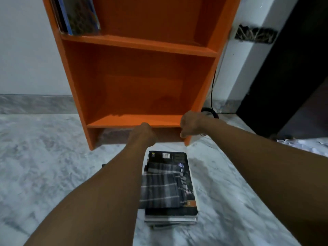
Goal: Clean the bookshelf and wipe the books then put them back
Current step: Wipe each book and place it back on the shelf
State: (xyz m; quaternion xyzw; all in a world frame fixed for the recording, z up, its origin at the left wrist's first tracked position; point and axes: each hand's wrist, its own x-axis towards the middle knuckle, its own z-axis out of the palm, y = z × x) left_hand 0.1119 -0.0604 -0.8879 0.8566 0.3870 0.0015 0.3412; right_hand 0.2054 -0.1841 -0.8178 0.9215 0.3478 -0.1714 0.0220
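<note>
Marble floor (53, 166): bookshelf (142, 86) lower bay bare; books (177, 213) stacked under checked cloth (159, 189), unreturned; left hand (143, 134), right hand (190, 124) curled at shelf edge, grip unclear.

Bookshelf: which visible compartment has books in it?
The upper compartment: books stand leaning at its left end. The lower compartment, nearest the floor, shows only bare orange board.

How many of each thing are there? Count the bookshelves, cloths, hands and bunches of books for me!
Bookshelves: 1, the orange bookshelf
Cloths: 1, the checked cloth
Hands: 2, the left hand and the right hand
Bunches of books: 2, the floor pile under the cloth and the leaning books on the upper shelf
Total: 6
</note>
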